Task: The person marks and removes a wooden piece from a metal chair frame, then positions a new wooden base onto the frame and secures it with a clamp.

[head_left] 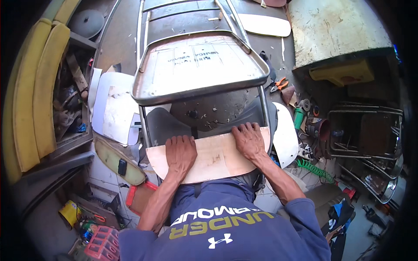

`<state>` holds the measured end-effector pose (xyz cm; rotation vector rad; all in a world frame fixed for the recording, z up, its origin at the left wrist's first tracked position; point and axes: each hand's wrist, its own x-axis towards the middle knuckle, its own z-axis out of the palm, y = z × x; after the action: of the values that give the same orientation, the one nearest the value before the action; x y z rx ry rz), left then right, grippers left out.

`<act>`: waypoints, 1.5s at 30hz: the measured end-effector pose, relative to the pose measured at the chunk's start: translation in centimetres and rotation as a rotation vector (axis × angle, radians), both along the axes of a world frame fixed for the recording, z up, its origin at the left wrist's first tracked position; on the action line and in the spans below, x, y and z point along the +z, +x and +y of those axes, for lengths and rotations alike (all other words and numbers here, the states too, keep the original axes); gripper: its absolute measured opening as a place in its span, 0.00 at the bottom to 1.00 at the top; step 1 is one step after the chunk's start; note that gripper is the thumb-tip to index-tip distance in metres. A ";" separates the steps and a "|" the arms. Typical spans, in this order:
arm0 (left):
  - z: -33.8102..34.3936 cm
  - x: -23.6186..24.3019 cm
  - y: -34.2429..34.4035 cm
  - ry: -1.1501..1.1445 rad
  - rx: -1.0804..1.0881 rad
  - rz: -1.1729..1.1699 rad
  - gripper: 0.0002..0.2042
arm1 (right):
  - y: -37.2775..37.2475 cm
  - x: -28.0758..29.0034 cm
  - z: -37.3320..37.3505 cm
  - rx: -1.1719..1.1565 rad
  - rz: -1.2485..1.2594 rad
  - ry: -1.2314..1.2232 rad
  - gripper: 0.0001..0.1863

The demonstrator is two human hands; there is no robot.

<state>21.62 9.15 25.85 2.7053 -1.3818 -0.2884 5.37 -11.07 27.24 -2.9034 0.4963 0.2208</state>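
A pale thin wooden panel (209, 154) lies across my lap, its near edge curved and its far edge almost straight. My left hand (180, 152) rests on the panel's left part, its fingers bent over the far edge. Toward the right end, my right hand (249, 140) grips the same far edge, fingers curled over it. Just beyond both hands stands a metal chair frame (141, 98) with a bare, rimmed seat plate (196, 65). Its tubes run down on either side of the panel. What lies under the panel is hidden.
White cut panels (285, 135) lie right and left (115, 106) of the frame. Orange-handled pliers (279, 85), a green angle grinder (299, 115) and a coiled green hose (315, 171) are at right. Yellow cushions (43, 95) line the left; stacked metal frames (365, 135) stand far right.
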 end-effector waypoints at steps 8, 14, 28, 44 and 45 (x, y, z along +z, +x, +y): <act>0.4 -2.2 0.1 -0.065 0.042 0.069 0.14 | 0.9 -0.7 -0.3 0.011 0.122 0.047 0.07; -0.1 -1.9 0.6 -0.035 0.060 0.138 0.15 | 0.7 -1.6 -0.6 0.031 0.113 0.007 0.09; -6.2 -1.8 -1.0 0.153 0.050 0.506 0.26 | 0.7 -2.2 -1.1 0.055 0.068 -0.002 0.10; -6.0 -3.1 -2.2 0.042 0.037 0.274 0.26 | 1.1 -3.3 -2.2 0.097 0.152 0.057 0.11; -6.0 -3.1 -2.3 0.023 0.030 0.254 0.26 | 1.1 -3.4 -2.4 0.101 0.155 0.051 0.11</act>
<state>19.32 3.14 22.71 2.5932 -1.2721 -0.6238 6.45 -13.44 23.80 -2.8781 0.3614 0.4690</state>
